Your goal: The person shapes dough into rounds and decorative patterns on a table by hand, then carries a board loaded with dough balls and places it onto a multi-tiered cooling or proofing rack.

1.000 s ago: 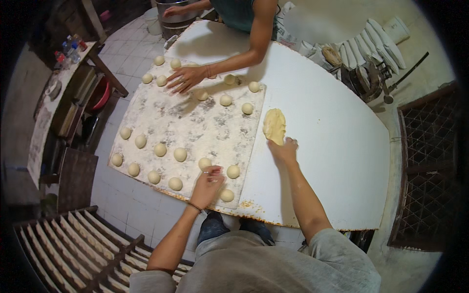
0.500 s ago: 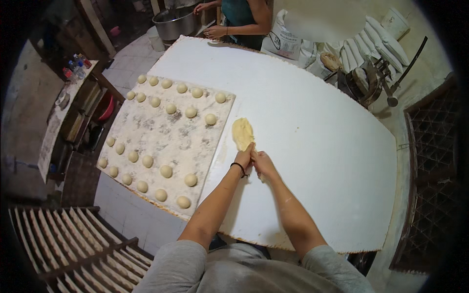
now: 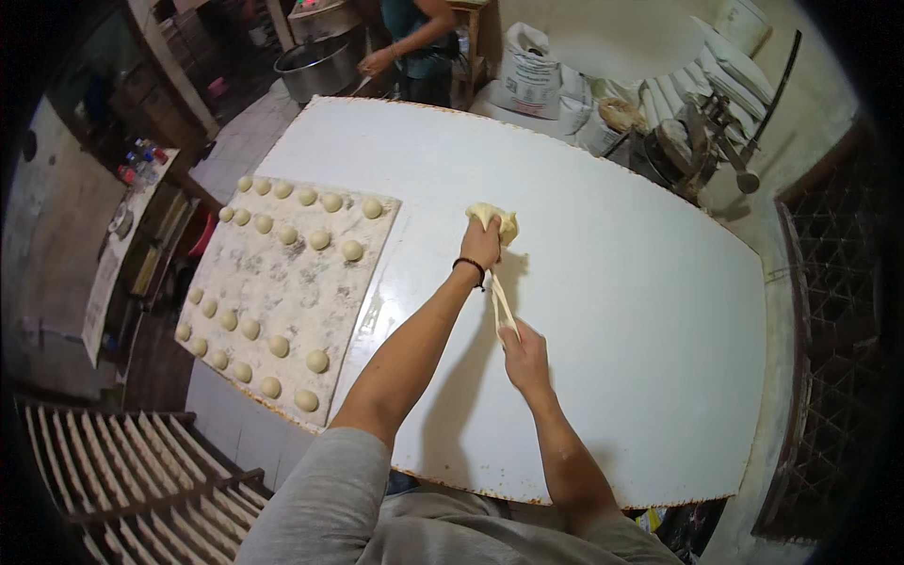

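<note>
A pale yellow lump of dough is gripped in my left hand, which is raised over the middle of the white table. Below it, my right hand is closed on the lower end of the same dough. A thin stretched strand runs between the two hands. To the left lies a floured board with rows of round dough balls along its far and near sides, apart from my hands.
The white tabletop has a rough, browned edge. Beyond it a person stands by a large metal bowl. White sacks and a metal device with a long lever are at the far right. Slatted racks stand at lower left.
My left hand has moved forward and up with the dough, while my right hand is lower and to the right. The dough between them has stretched into a strand. The person beyond has shifted left.
</note>
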